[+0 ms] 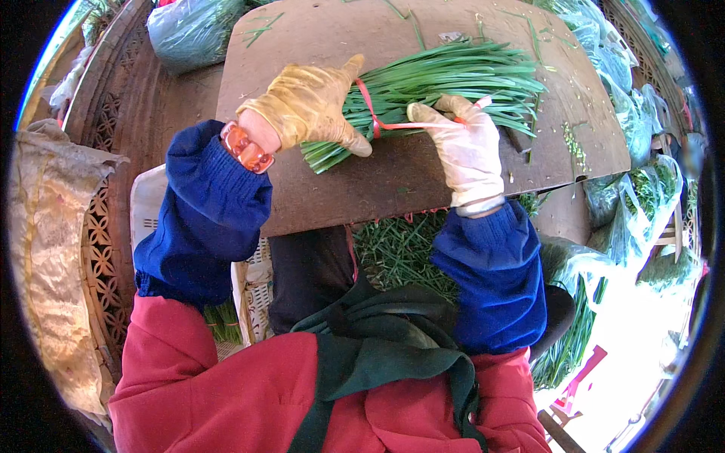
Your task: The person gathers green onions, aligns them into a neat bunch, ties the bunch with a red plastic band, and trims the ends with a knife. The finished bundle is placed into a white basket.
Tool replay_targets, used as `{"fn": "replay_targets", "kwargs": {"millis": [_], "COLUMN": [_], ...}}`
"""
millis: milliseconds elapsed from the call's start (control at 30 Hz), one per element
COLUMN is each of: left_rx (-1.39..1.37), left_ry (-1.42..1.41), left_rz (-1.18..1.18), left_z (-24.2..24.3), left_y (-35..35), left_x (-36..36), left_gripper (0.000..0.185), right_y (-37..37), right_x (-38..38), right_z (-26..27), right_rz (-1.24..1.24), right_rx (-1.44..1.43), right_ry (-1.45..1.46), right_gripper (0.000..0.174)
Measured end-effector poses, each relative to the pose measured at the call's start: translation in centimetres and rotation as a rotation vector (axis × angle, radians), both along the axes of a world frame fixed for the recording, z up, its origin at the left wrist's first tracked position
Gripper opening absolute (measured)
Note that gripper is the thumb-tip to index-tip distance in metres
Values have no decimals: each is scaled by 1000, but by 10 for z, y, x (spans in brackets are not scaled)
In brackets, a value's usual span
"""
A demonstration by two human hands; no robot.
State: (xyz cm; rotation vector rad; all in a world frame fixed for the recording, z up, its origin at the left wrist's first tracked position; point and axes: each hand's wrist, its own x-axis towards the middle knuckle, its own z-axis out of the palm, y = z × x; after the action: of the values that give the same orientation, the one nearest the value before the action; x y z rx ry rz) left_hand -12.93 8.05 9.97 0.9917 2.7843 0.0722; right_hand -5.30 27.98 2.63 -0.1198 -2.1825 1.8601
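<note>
A bundle of garlic chives (442,85) lies slantwise on the wooden board (340,198), its cut ends at the lower left and leaf tips at the right. Around its left part runs a red tie strip (367,99), with a crossing or knot on the near side. My left hand (308,107), in a yellowed glove, spans the bundle near the cut ends, thumb on the near side and fingers on the far side. Between the thumb and fingers of my right hand (467,147), in a whitish glove, is the strip's tail, pulled taut to the right.
Loose leaf scraps (575,147) dot the board's right side. Plastic bags of greens (195,34) stand at the back left, with more bags (645,204) on the right. Below the board's front edge lies a heap of leaves (396,249), beside a white plastic crate (148,198) on the left.
</note>
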Motion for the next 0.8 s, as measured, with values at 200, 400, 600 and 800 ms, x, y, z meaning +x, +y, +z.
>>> {"fn": "replay_targets", "kwargs": {"millis": [200,400,600,800], "left_rx": [155,160,125,128], "left_ry": [100,170,240,323], "left_rz": [66,92,99,107], "left_z": [-28,-35,-43,-49], "left_y": [3,5,6,5], "left_x": [19,22,24,30], "left_gripper": [113,107,104,101], "right_y": [-16,-27,-36,-34], "right_x": [-14,-5,-16,-22], "right_z": [-8,-5,-25,-32], "right_rz": [-140,-228,-414,-425], "right_rx": [152,362,438,618], "right_ry": [-37,44,179,207], "right_gripper": [25,21,20,20]}}
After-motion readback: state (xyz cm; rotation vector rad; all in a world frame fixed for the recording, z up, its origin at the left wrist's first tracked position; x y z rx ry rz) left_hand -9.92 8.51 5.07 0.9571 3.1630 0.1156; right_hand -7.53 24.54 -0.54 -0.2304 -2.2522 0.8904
